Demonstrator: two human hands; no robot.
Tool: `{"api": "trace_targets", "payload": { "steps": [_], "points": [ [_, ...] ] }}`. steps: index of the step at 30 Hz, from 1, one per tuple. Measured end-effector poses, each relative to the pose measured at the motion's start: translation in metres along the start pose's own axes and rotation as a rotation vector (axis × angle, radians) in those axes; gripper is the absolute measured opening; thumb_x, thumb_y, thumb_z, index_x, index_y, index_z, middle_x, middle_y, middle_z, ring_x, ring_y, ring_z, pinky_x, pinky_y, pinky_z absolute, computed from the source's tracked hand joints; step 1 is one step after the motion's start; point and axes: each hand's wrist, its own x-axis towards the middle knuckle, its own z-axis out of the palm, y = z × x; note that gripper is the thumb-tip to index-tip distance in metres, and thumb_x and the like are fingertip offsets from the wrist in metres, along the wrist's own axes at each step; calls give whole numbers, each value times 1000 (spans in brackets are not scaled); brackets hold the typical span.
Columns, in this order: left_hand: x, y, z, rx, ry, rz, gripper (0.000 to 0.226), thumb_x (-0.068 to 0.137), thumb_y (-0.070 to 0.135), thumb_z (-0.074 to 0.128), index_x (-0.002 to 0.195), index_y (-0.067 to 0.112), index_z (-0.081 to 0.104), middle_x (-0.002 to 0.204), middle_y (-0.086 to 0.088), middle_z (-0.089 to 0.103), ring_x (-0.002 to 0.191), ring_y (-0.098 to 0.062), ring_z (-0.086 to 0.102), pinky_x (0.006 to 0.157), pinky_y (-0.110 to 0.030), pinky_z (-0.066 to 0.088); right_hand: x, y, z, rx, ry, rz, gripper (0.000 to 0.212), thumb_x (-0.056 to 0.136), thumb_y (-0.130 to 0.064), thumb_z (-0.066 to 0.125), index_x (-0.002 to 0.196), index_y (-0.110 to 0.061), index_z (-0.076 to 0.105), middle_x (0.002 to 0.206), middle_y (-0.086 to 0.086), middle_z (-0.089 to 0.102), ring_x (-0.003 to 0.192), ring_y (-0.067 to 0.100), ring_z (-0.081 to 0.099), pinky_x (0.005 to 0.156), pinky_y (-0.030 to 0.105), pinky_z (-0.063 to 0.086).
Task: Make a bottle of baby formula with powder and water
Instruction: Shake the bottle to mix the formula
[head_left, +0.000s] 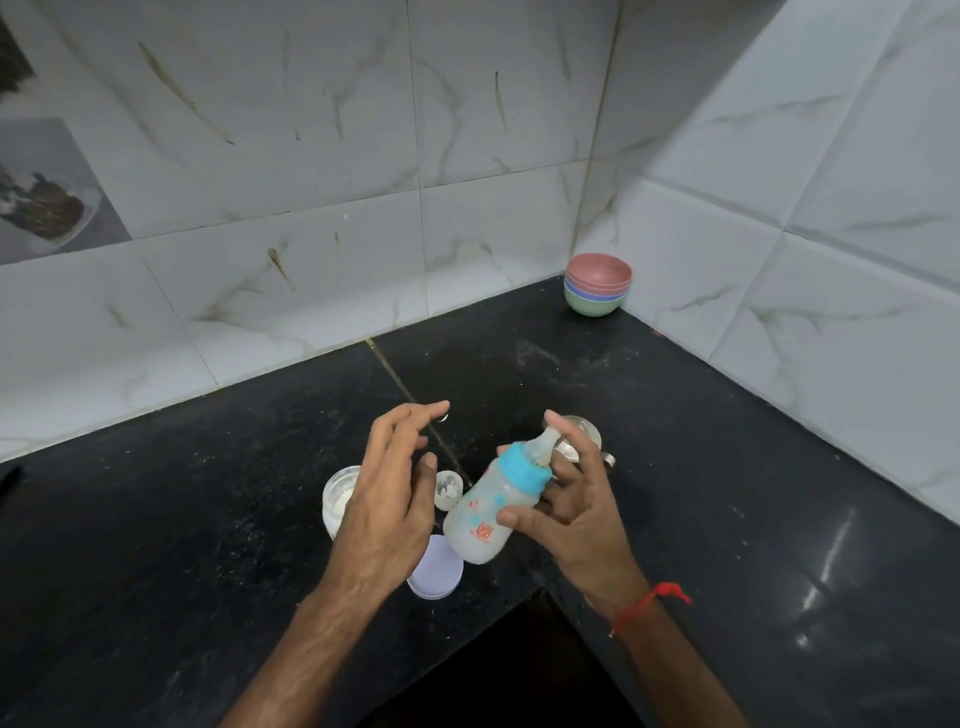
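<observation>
While the right hand (566, 499) grips the bottle (491, 506) — left hand (395, 499) released — black counter (727, 493) meets marble-tiled walls (311, 208).

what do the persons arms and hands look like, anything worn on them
Both forearms are bare, with no sleeves in view. The right hand has a red thread bracelet tied around its wrist, with a knotted end sticking out. The left hand shows nothing on its wrist, and no rings or gloves are visible.
</observation>
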Motion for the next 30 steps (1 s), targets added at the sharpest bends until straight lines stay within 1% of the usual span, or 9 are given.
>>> {"api": "trace_targets", "payload": {
  "steps": [3,6,10,13,17,20,23,27,30],
  "points": [
    [-2,-1,-1,-8,-5,-10,57,101,-2,52,143,37,51,141,16,44,119,-5,56,91,-5,44,5,-9,-3,-31,39,-31,93,72,3,87,140,-50,51,137,15,65,126,33,65,104,51,56],
    [-3,-2,-1,-11,-9,-23,56,102,0,52,143,39,50,141,17,44,120,-3,56,89,-4,44,13,-24,-10,-104,22,-52,91,73,-1,83,138,-56,50,139,8,65,129,30,63,106,46,55],
    [-4,-2,1,-17,-10,-28,56,102,-1,52,142,38,51,140,16,45,120,-3,55,89,-4,43,29,-36,-14,-70,55,-37,94,75,1,79,148,-44,38,137,9,67,128,29,65,105,44,56],
    [-4,-3,0,-20,-8,-32,56,102,0,52,142,40,50,139,18,45,120,-5,55,89,-5,44,43,-37,-15,-23,111,-27,93,78,2,76,151,-39,36,130,10,70,123,28,68,102,40,58],
    [-4,-7,-3,-24,-12,-49,58,101,1,53,141,42,50,138,20,44,121,-2,54,88,-5,43,61,-30,-19,-13,133,-3,93,83,3,78,154,-37,33,135,18,65,124,31,67,105,45,55],
    [-4,-12,-5,-16,-12,-56,58,102,1,54,143,41,49,139,20,44,121,-3,54,89,-6,43,79,-23,-21,-126,127,2,91,87,10,74,153,-39,33,133,15,66,123,29,67,104,41,56],
    [-2,-18,-9,-11,-6,-77,56,102,3,54,144,39,48,141,19,44,121,-3,55,88,-5,43,100,-13,-21,-294,99,15,97,84,14,74,151,-43,33,134,9,64,122,21,68,107,39,54],
    [1,-27,-16,9,18,-105,56,102,6,53,144,42,47,142,22,43,121,-2,55,89,-12,45,136,12,-23,-512,62,40,100,80,8,80,152,-43,33,146,9,55,129,23,63,113,49,50],
    [1,-36,-21,14,37,-136,57,103,6,52,143,45,46,142,23,41,122,3,53,93,-18,46,162,33,-21,-677,21,88,99,81,5,81,156,-36,31,152,8,50,133,25,58,115,54,45]
  ]
}}
